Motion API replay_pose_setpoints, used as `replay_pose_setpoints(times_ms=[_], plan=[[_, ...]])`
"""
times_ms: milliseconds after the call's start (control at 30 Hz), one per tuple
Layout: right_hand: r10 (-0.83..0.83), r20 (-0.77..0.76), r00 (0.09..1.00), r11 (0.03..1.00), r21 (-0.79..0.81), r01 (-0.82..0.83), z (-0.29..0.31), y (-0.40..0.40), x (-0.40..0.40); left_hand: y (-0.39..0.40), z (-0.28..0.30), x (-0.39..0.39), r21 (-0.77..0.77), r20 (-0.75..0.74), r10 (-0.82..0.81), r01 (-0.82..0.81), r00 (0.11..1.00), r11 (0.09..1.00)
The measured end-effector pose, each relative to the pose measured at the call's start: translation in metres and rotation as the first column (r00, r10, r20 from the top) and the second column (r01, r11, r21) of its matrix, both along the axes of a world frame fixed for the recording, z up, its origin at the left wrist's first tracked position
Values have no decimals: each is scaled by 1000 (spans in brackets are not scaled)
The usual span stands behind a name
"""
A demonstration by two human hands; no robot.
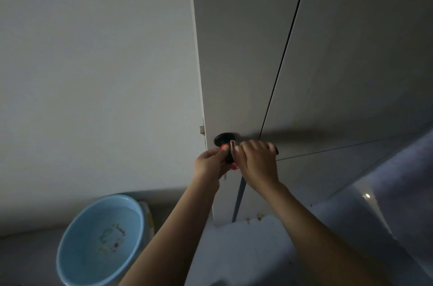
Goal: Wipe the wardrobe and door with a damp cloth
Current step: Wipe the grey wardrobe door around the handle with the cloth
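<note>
Reaching up together, we have both hands at the dark round knob (222, 138) on the pale wardrobe (236, 56) panel. Our left hand (209, 164) has its fingers curled in, thumb and fingers pinching something small at the knob's lower edge; a bit of red shows there, though we cannot tell what it is. Our right hand (256, 159) is just beside it, touching it, fingers curled over a folded strip of cloth (232, 145) that pokes up between the two hands and lies against the knob. How much of the cloth is bunched under our right palm is hidden.

Above the hands the panel runs up beside a plain wall (93, 63) on the left-hand side, and a thin dark seam (284, 51) between two doors climbs away above our right hand. Well below our left forearm sits a light blue basin (77, 246) on the floor, with a faint printed picture in its bottom. Below our right arm lies a pale grey-blue surface (246, 250), with a few small yellowish crumbs (255, 217) near the wardrobe's foot.
</note>
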State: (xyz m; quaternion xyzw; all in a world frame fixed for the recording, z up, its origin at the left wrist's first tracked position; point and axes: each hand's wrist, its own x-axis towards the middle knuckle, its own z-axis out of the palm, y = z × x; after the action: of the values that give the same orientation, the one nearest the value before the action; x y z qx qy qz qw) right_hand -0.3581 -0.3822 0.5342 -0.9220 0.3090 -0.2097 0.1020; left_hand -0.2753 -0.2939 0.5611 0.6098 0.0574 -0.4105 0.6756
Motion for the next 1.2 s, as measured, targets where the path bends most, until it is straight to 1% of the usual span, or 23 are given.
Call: replay_pose_setpoints(times_ms=[67,133,233,300,367,400,467,500,600,667,733,800,833,900,967,1000,1067,1133,1200], plan=[[11,-24,1000,998,-54,-12,-1,-7,-4,-1,-1,-2,12,5,28,-28,1000,1000],[15,-9,1000,992,-127,-16,0,-19,-14,-1,-1,-3,16,1,42,-42,999,999],[-25,-7,1000,992,-126,24,-2,-30,-20,-2,0,-4,9,2,29,-29,1000,1000],[-52,-16,998,988,-150,49,-3,-22,-13,-5,-3,-4,13,20,23,-23,1000,1000],[-16,1,1000,975,-221,16,-7,-15,-6,-6,-2,-7,8,35,35,-35,999,999],[23,-2,1000,973,-229,-22,-7,-14,-5,-6,-2,-8,8,38,46,-46,998,999],[76,-20,997,976,-202,-78,-6,-22,-11,-4,-3,-9,12,37,60,-61,997,998],[71,-22,997,981,-177,-74,-6,-29,-15,-3,-2,-10,16,37,65,-66,997,998],[-38,-26,999,988,-153,33,-4,-34,-19,-3,-1,-13,16,47,83,-84,995,996],[-56,-35,998,985,-167,49,-2,-18,-6,-4,-1,-14,21,67,92,-94,993,995],[19,-51,999,984,-174,-28,0,-6,4,-3,-1,-16,17,74,94,-96,993,995],[88,-88,992,984,-147,-100,0,-16,-2,-2,-2,-16,35,105,88,-92,991,995],[86,-94,992,988,-121,-97,1,-27,-9,-1,-2,-16,48,122,79,-85,989,995],[-1,-64,998,993,-115,-6,1,-42,-22,0,-2,-16,40,131,56,-62,990,997],[-63,-143,988,994,-96,49,5,-38,-17,0,-1,-16,37,127,28,-33,991,999],[-47,-162,986,996,-83,34,4,-30,-10,1,-1,-15,54,136,13,-20,991,998],[31,-113,993,995,-91,-41,3,-15,-2,3,-2,-16,69,150,0,-11,989,998],[72,-27,997,992,-101,-74,1,-18,-6,5,-3,-17,103,178,10,-29,984,994],[49,15,999,993,-104,-47,-3,-29,-14,9,-4,-15,155,303,65,-116,951,981]])
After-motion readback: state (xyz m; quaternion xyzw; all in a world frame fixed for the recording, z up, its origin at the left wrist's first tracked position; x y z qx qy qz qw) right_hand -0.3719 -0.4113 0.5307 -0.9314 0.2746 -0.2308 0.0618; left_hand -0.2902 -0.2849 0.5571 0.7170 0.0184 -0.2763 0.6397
